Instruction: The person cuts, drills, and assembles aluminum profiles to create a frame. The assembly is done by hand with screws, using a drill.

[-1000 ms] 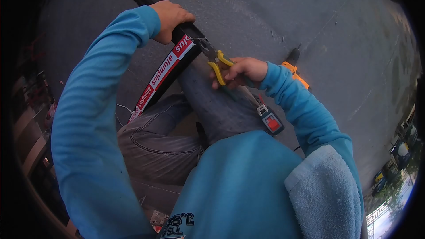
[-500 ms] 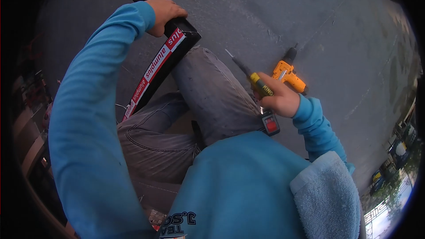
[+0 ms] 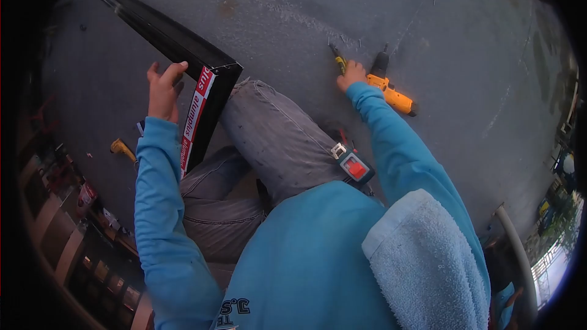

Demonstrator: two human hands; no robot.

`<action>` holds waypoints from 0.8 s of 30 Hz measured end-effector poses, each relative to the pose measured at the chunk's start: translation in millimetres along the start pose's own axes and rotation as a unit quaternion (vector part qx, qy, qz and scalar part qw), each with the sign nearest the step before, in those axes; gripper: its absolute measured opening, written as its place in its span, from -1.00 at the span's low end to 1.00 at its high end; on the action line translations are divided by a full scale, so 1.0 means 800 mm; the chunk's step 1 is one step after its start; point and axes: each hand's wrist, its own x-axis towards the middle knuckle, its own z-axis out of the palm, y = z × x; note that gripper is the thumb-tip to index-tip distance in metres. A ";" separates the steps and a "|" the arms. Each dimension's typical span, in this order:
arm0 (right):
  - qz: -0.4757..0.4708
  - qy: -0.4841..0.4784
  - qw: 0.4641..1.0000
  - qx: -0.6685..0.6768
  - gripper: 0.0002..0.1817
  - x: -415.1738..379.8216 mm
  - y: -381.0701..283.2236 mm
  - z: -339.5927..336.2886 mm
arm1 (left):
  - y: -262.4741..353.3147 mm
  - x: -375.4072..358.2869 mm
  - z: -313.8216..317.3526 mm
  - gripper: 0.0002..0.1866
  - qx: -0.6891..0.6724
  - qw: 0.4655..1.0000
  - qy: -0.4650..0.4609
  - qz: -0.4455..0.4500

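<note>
Two long black bars (image 3: 165, 35) meet in a corner, a little left of the upper middle of the frame. One bar goes to the upper left; the other comes down beside the grey trouser leg (image 3: 275, 128), and its lower end is hidden by the clothing. This second bar carries a red and white label (image 3: 194, 110) with "alumplus", its first letters cut at the corner.

The left hand (image 3: 164, 93) is open, with the fingers apart and close to the bars; I cannot tell if a fingertip touches. Near its sleeve, a yellow object (image 3: 122, 148) is partly covered and hard to recognise.

The right hand (image 3: 352, 76) is closed around the rear part of a yellow-handled tool (image 3: 340, 62), low over the floor (image 3: 465, 30). The fingers hide the grip, so its exact kind is unclear. Just beside lies an orange drill (image 3: 394, 96).

At the lower left stands a brown slatted structure (image 3: 66, 247); what its dark openings contain is impossible to distinguish.
</note>
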 end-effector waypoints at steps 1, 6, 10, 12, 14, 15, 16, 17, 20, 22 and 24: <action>0.021 -0.023 0.999 0.032 -0.42 0.003 0.004 -0.002 | -0.010 0.003 0.004 0.03 -0.166 0.972 -0.078 -0.146; 0.184 -0.272 0.916 0.231 -0.38 0.004 0.013 -0.058 | 0.030 -0.002 0.029 -0.51 -0.188 0.917 -0.146 -0.319; 0.104 -0.276 0.935 0.196 -0.40 -0.033 0.011 -0.095 | 0.036 0.004 0.031 -0.68 -0.206 0.908 -0.138 -0.338; 0.090 -0.268 0.938 0.203 -0.40 -0.051 -0.006 -0.117 | 0.037 -0.002 0.031 -0.73 -0.248 0.895 -0.125 -0.348; 0.072 -0.256 0.940 0.212 -0.40 -0.057 -0.016 -0.128 | 0.040 -0.010 0.027 -0.74 -0.263 0.895 -0.123 -0.339; 0.039 -0.283 0.923 0.256 -0.41 -0.059 -0.020 -0.133 | 0.040 -0.014 0.024 -0.75 -0.275 0.894 -0.123 -0.332; 0.004 -0.309 0.903 0.299 -0.41 -0.062 -0.027 -0.141 | 0.039 -0.017 0.017 -0.77 -0.279 0.891 -0.131 -0.334; 0.004 -0.307 0.903 0.301 -0.41 -0.064 -0.037 -0.152 | 0.039 -0.010 0.014 -0.77 -0.291 0.887 -0.147 -0.328; -0.087 -0.298 0.898 0.313 -0.43 -0.116 -0.109 -0.233 | 0.072 -0.034 0.006 -0.84 -0.301 0.880 -0.162 -0.330; -0.152 -0.301 0.888 0.313 -0.43 -0.119 -0.131 -0.242 | 0.098 -0.049 0.002 -0.84 -0.313 0.880 -0.167 -0.316; -0.204 -0.330 0.872 0.297 -0.43 -0.127 -0.163 -0.276 | 0.129 -0.056 -0.001 -0.86 -0.322 0.874 -0.175 -0.319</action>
